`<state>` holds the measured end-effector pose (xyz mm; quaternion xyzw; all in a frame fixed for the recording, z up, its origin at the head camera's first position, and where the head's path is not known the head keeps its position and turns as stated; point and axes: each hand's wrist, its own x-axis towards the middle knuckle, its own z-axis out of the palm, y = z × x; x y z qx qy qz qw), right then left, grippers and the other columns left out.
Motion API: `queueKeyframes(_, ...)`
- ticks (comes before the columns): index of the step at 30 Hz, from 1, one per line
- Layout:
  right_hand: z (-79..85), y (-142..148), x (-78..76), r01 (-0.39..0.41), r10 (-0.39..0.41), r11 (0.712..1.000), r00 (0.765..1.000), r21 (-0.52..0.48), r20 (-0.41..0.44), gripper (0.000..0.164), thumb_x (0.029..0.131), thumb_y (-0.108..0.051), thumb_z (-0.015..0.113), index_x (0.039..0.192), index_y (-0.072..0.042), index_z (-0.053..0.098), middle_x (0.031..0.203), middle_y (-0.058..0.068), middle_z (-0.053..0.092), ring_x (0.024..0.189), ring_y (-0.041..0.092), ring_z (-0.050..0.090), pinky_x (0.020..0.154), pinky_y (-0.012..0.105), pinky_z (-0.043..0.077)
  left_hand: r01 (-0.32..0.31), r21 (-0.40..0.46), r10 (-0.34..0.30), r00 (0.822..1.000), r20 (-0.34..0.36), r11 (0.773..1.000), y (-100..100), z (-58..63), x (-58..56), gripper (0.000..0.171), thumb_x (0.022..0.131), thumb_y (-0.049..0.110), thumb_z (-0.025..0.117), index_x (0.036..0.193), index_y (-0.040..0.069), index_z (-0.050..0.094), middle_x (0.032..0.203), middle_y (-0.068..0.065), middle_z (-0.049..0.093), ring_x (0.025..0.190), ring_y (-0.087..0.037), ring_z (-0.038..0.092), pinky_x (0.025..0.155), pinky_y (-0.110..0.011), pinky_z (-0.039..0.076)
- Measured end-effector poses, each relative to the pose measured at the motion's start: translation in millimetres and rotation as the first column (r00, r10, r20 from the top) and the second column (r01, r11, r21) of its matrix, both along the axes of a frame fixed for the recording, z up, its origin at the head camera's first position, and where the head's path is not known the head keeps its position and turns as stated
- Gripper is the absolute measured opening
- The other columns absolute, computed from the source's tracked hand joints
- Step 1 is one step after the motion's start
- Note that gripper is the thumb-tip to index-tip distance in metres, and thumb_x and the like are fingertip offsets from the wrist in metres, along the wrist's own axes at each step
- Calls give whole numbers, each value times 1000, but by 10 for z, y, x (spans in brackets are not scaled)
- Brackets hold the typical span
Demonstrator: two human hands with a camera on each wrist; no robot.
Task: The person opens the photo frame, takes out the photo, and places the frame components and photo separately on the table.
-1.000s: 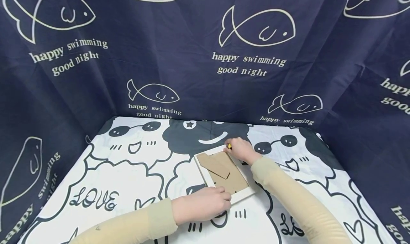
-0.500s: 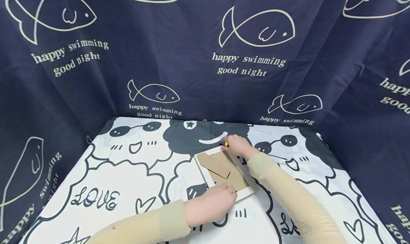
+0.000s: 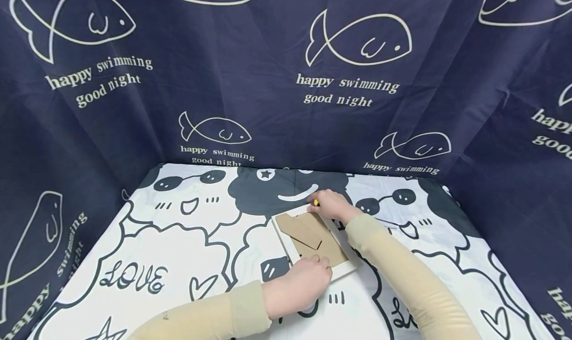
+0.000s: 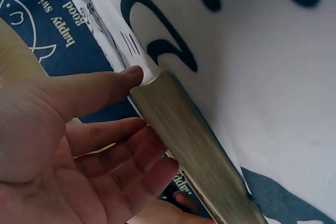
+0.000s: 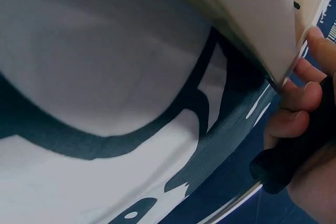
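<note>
A white picture frame (image 3: 344, 269) lies face down on the patterned cloth, its brown backing board (image 3: 332, 240) and fold-out stand (image 3: 301, 228) facing up. My left hand (image 3: 301, 283) holds its near edge; in the left wrist view the thumb is at a corner of the frame's side (image 4: 184, 140) and bent fingertips reach the back. My right hand (image 3: 330, 204) is at the far corner, gripping a screwdriver (image 5: 289, 156) with a black handle and yellow end. The shaft points away from the frame. Its fingertips also touch the frame's corner in the right wrist view.
Small black tabs (image 5: 296, 5) line the backing's edge. A white cloth with black cartoon prints (image 3: 178, 245) covers the table. Dark blue fish-print curtains (image 3: 277, 72) enclose the back and both sides.
My left hand has shifted right along the frame's near edge. My right hand has moved slightly left at the far corner, the screwdriver still in it. The frame has hardly moved.
</note>
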<state>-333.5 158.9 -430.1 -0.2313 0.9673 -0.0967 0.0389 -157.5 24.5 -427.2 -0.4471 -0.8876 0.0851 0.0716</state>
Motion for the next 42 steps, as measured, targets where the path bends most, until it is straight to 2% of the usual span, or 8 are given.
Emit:
queueKeyframes(9, -41, 50, 2, -21, 21, 1000, 1000, 15, -12, 33, 78, -36, 66, 103, -15, 66, 100, 2, 65, 88, 17, 59, 74, 38, 47, 42, 11, -42, 999, -25, 999, -32, -25, -3, 20, 71, 25, 70, 89, 18, 66, 81, 4, 55, 66, -8, 48, 47, -20, 37)
queueKeyframes(16, -68, 95, 33, -34, 35, 999, 998, 27, -57, 28, 78, -36, 65, 98, -16, 68, 100, 0, 66, 93, 21, 60, 74, 41, 48, 81, 50, -81, 997, -2, 995, -96, -53, -9, 17, 73, 21, 69, 89, 18, 66, 79, 5, 54, 65, -6, 47, 47, -18, 35)
queueKeyframes(19, -80, 116, 38, -24, 27, 999, 996, 35, -82, 27, 78, -37, 65, 98, -18, 68, 101, 1, 65, 95, 23, 60, 74, 42, 48, 95, 61, -95, 995, -14, 994, -134, -58, -24, 13, 76, 21, 67, 88, 17, 66, 77, 5, 53, 63, -6, 46, 47, -17, 35)
queueKeyframes(22, -83, 130, 41, -7, 10, 999, 995, 38, -99, 27, 78, -37, 65, 97, -19, 68, 101, 2, 65, 94, 23, 60, 72, 43, 48, 98, 62, -96, 995, -33, 993, -177, -58, -41, 11, 78, 22, 65, 88, 17, 66, 76, 5, 53, 63, -6, 47, 47, -18, 36)
queueKeyframes(26, -69, 146, 55, 5, -1, 999, 995, 33, -100, 26, 78, -36, 66, 95, -16, 68, 97, 3, 66, 89, 23, 61, 68, 41, 48, 101, 52, -99, 994, -37, 994, -235, -46, -58, 15, 76, 24, 67, 89, 17, 65, 77, 6, 53, 66, -7, 48, 50, -19, 39)
queueKeyframes(31, -49, 172, 64, 30, -26, 999, 995, 39, -94, 27, 78, -36, 65, 95, -15, 69, 95, 4, 66, 84, 21, 61, 67, 40, 48, 87, 43, -86, 996, -15, 995, -312, -32, -87, 18, 74, 22, 69, 91, 18, 65, 80, 6, 54, 68, -8, 49, 54, -20, 42)
queueKeyframes(38, -49, 227, 65, 45, -41, 998, 995, 47, -89, 27, 79, -36, 65, 96, -15, 68, 97, 6, 66, 88, 22, 61, 70, 42, 48, 65, 57, -67, 997, 34, 996, -407, -18, -122, 19, 74, 22, 69, 92, 18, 66, 80, 7, 55, 70, -6, 49, 53, -17, 40)
queueKeyframes(42, -36, 254, 83, 51, -46, 997, 995, 51, -86, 28, 78, -37, 65, 96, -16, 68, 97, 6, 66, 89, 23, 61, 70, 42, 48, 77, 61, -78, 997, 13, 995, -466, -15, -134, 14, 77, 20, 66, 90, 18, 65, 79, 7, 54, 70, -7, 48, 53, -19, 41)
